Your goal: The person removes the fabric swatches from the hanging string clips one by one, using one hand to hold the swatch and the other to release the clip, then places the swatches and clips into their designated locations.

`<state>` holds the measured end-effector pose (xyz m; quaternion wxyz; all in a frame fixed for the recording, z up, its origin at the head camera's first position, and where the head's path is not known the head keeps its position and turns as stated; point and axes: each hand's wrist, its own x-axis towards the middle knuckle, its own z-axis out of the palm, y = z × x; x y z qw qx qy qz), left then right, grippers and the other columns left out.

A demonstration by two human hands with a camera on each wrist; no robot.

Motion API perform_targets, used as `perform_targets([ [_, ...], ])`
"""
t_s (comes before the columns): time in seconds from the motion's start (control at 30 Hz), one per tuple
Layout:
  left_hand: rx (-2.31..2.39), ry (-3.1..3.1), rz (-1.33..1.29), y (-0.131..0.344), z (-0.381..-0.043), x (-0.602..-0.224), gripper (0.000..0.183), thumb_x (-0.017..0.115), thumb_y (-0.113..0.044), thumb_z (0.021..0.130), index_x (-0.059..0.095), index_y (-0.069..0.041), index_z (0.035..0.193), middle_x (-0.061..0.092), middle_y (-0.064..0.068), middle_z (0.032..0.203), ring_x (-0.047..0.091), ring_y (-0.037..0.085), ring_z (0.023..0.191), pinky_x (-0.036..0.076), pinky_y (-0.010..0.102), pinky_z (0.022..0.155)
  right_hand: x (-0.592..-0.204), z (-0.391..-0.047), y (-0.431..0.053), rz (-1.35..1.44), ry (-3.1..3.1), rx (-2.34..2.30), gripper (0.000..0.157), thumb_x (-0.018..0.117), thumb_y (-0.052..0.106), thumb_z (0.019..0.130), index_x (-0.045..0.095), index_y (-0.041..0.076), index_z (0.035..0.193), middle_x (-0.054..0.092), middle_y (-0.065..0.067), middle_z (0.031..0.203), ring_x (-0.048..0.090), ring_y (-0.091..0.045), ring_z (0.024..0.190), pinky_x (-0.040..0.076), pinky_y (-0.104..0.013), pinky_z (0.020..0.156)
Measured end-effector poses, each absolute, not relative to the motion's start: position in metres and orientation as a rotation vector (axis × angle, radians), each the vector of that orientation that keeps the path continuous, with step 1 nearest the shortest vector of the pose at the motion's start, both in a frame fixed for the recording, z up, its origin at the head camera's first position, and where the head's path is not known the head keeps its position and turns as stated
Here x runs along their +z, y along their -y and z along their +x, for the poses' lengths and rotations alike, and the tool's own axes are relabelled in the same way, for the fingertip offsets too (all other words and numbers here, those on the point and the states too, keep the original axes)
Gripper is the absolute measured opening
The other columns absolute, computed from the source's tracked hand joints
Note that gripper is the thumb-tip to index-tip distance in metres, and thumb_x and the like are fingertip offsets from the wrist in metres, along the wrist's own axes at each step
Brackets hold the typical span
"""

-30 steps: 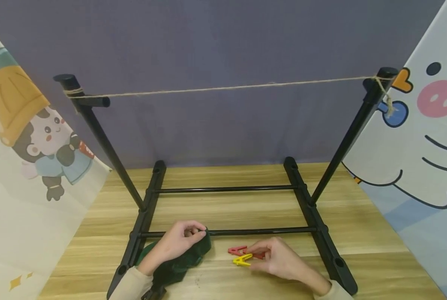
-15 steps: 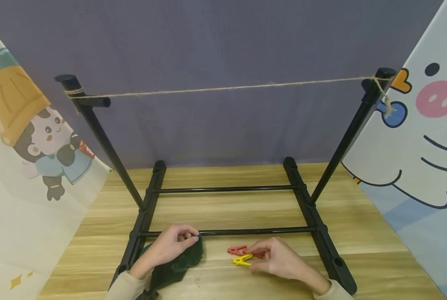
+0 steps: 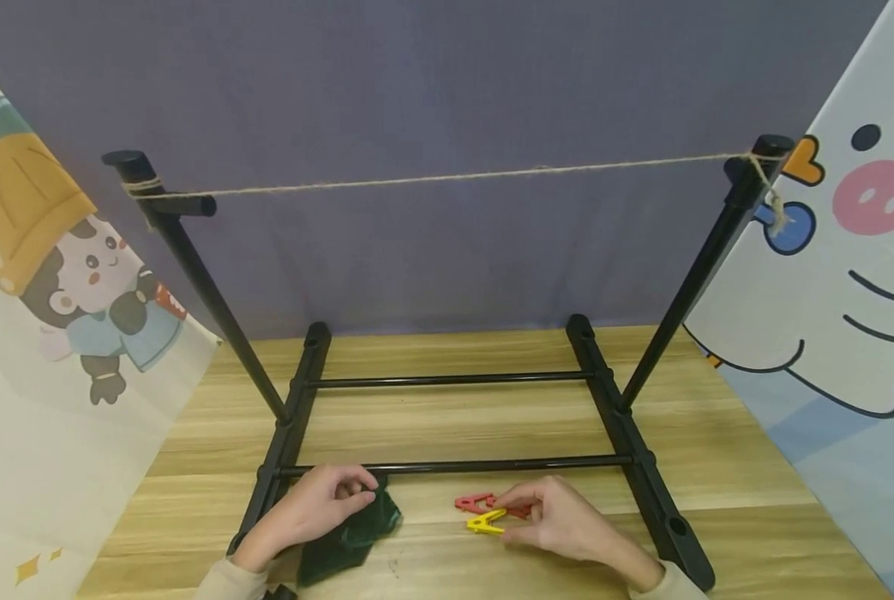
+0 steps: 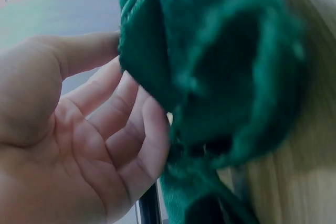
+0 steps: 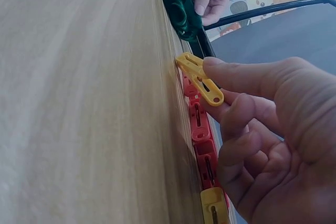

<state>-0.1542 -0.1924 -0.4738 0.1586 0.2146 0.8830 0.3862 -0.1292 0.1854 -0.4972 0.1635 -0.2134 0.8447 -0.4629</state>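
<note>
Near the front left of the table, my left hand [image 3: 307,517] pinches the edge of a dark green velvety cloth [image 3: 367,525] between thumb and index finger. The left wrist view shows the cloth [image 4: 147,56] bunched and folded over, its lower part trailing down. To the right, my right hand [image 3: 570,521] holds a yellow clothespin [image 3: 484,522] by its end between thumb and fingers. Right beside it are red clothespins [image 3: 472,502]. In the right wrist view, several red clothespins [image 5: 199,121] and another yellow clothespin [image 5: 214,203] lie in a row under the hand.
A black frame stands on the wooden table [image 3: 447,421], with a left post [image 3: 210,287], a right post [image 3: 690,287] and a front crossbar [image 3: 491,467] just beyond both hands. Twine [image 3: 417,179] is stretched between the post tops. Cartoon panels flank both sides.
My left hand has drawn the green cloth leftward and slightly toward me, away from the clothespins. The right hand with the yellow clothespin has stayed in place.
</note>
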Motion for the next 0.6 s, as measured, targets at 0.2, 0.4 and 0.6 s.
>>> perform_targets([
  [0.2, 1.072, -2.577, 0.626, 0.203, -0.151, -0.473, 0.013, 0.063, -0.034, 0.094, 0.071, -0.025, 0.098, 0.063, -0.012, 0.078, 0.056, 0.006, 0.067, 0.047, 0.026, 0.058, -0.498, -0.128, -0.186, -0.626, -2.399, -1.325, 0.034, 0.083, 0.03, 0.075, 0.074, 0.022, 0.107, 0.07, 0.007, 0.099, 0.038, -0.001, 0.041, 0.035, -0.02, 0.037],
  [0.4, 1.018, -2.612, 0.623, 0.208, -0.148, -0.471, 0.014, 0.063, -0.032, 0.093, 0.073, -0.024, 0.101, 0.066, -0.016, 0.084, 0.06, 0.002, 0.072, 0.049, 0.024, 0.061, -0.498, -0.128, -0.186, -0.634, -2.396, -1.341, 0.032, 0.082, 0.03, 0.075, 0.074, 0.022, 0.105, 0.071, 0.006, 0.102, 0.039, -0.001, 0.041, 0.035, -0.02, 0.037],
  [0.6, 0.909, -2.742, 0.615, 0.209, -0.147, -0.468, 0.014, 0.063, -0.037, 0.093, 0.073, -0.03, 0.1, 0.066, -0.019, 0.085, 0.059, -0.002, 0.069, 0.047, 0.023, 0.059, -0.498, -0.128, -0.186, -0.633, -2.402, -1.336, 0.032, 0.082, 0.031, 0.076, 0.074, 0.022, 0.106, 0.07, 0.006, 0.101, 0.039, -0.001, 0.041, 0.035, -0.021, 0.037],
])
